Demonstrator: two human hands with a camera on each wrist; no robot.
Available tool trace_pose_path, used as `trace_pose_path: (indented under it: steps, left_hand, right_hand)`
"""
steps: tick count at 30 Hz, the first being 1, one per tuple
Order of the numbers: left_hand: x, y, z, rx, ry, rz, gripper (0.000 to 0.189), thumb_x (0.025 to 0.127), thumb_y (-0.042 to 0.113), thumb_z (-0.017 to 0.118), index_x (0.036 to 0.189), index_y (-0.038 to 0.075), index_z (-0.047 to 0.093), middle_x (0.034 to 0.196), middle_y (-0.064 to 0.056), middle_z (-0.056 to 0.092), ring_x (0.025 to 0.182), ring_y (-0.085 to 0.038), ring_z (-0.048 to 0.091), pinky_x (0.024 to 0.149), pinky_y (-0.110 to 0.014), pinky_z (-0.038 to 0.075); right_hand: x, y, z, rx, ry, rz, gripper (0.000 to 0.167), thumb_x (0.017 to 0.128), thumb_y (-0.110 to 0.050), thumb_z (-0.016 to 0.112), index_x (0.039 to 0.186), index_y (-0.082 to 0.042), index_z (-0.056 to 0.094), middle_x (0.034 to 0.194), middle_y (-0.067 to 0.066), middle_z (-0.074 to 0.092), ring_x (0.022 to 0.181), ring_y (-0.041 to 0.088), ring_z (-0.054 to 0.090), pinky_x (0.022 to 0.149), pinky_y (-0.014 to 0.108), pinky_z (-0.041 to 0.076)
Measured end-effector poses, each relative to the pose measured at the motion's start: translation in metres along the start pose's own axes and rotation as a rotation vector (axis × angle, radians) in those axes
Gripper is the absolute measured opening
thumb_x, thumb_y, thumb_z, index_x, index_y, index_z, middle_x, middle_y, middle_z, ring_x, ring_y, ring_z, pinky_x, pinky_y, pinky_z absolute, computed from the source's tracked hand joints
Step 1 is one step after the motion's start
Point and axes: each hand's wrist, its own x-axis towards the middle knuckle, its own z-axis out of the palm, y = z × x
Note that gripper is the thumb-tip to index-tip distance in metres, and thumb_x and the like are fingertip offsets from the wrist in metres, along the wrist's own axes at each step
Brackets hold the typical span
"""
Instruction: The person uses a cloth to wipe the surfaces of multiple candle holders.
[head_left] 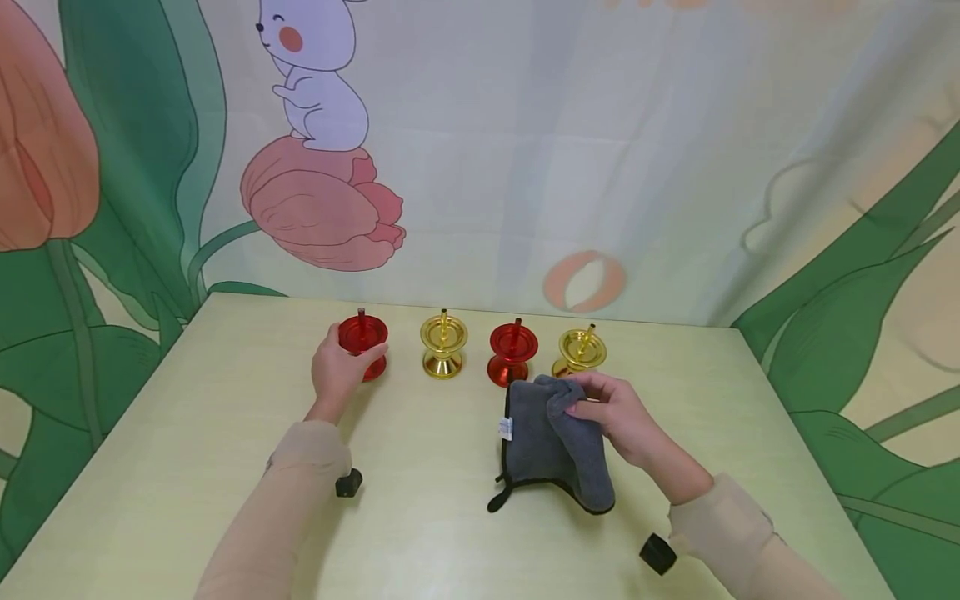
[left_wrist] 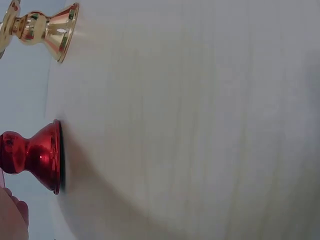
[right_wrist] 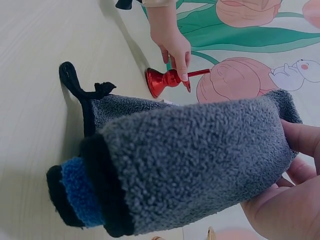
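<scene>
My left hand (head_left: 339,367) grips the leftmost red metal candle holder (head_left: 363,335) by its dish, thumb and fingers on opposite sides. In the left wrist view its flared red base (left_wrist: 45,157) stands upright on the table, with a bit of my hand (left_wrist: 11,217) beside the stem. My right hand (head_left: 615,412) pinches a folded grey cleaning cloth (head_left: 543,433) by its upper edge, and the cloth hangs down. It has black edging, a hanging loop (right_wrist: 72,82) and a blue patch (right_wrist: 82,192) showing at the fold. Behind the cloth stands the rightmost gold candle holder (head_left: 582,346), its base partly hidden.
Between the hands stand another gold candle holder (head_left: 444,337) and another red one (head_left: 513,343), in one row near the table's back edge. A printed curtain (head_left: 480,167) hangs right behind the pale table (head_left: 420,517). Small black blocks (head_left: 658,554) are by both wrists.
</scene>
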Motion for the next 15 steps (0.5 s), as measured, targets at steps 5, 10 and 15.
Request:
trace_pose_path:
  steps: [5,10,15]
  left_hand:
    - [-0.001,-0.007,0.001,0.004,0.009,0.008,0.084,0.072,0.043,0.068,0.136,0.007,0.027,0.131,-0.015,0.043,0.119,-0.031,0.04,0.088,-0.046,0.045]
    - [-0.002,-0.005,0.001,-0.021,-0.015,-0.029,0.099,0.072,0.046,0.067,0.143,0.011,0.007,0.142,-0.014,0.028,0.128,-0.032,0.028,0.09,-0.049,0.042]
    - [-0.008,0.017,-0.003,-0.033,0.068,0.028,0.108,0.069,0.052,0.065,0.142,0.017,-0.007,0.15,-0.006,0.002,0.135,-0.03,0.01,0.1,-0.054,0.029]
  right_hand:
    - [0.0,0.0,0.0,-0.006,-0.004,0.0,0.03,0.079,0.004,0.054,0.108,-0.004,0.057,0.095,-0.011,0.059,0.085,0.009,0.054,0.071,0.021,0.05]
    - [0.001,0.0,0.001,-0.002,-0.001,0.005,0.03,0.079,0.005,0.054,0.107,-0.007,0.058,0.095,-0.011,0.059,0.085,0.009,0.054,0.071,0.021,0.05]
    - [0.001,0.0,0.001,-0.015,0.003,0.008,0.032,0.079,0.004,0.054,0.111,-0.002,0.055,0.095,-0.012,0.059,0.085,0.009,0.054,0.071,0.021,0.05]
